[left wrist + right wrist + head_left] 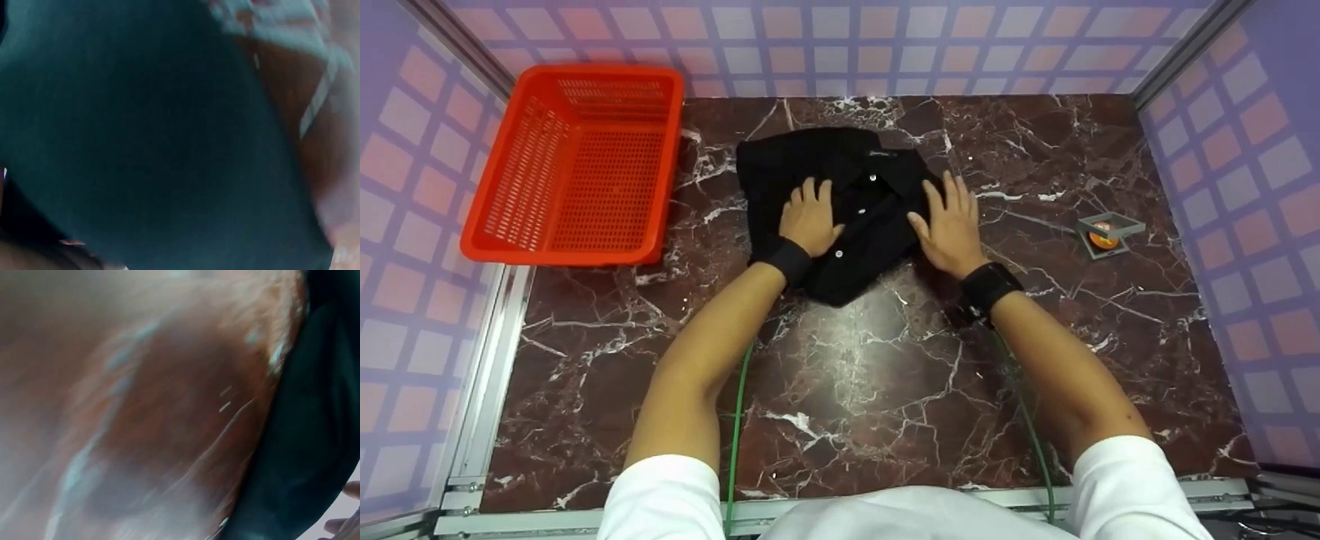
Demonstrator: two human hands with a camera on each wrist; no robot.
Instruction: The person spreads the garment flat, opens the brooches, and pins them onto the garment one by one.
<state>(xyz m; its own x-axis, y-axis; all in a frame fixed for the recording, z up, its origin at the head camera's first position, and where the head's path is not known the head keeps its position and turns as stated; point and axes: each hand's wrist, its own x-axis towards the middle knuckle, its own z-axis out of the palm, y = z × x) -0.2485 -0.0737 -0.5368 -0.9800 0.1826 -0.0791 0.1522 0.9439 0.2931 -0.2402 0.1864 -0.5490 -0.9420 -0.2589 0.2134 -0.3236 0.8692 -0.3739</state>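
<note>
A black shirt (840,161) with a collar and white buttons lies folded into a compact shape on the marbled table. My left hand (808,217) rests flat on the shirt's left part, fingers pointing away from me. At the shirt's right edge is my right hand (952,225), fingers extended and touching the cloth beside the collar. Dark cloth of the shirt (157,135) fills most of the left wrist view. In the right wrist view the shirt (304,433) runs down the right side, and fingertips of a hand (340,520) show at the lower right corner.
A red plastic basket (667,180) with slatted sides stands at the back left. To the right on the table (855,420) sits a small grey open box (1104,234) with an orange item inside. Green cables (737,427) run beneath the forearms, and checkered panels (877,45) enclose the table.
</note>
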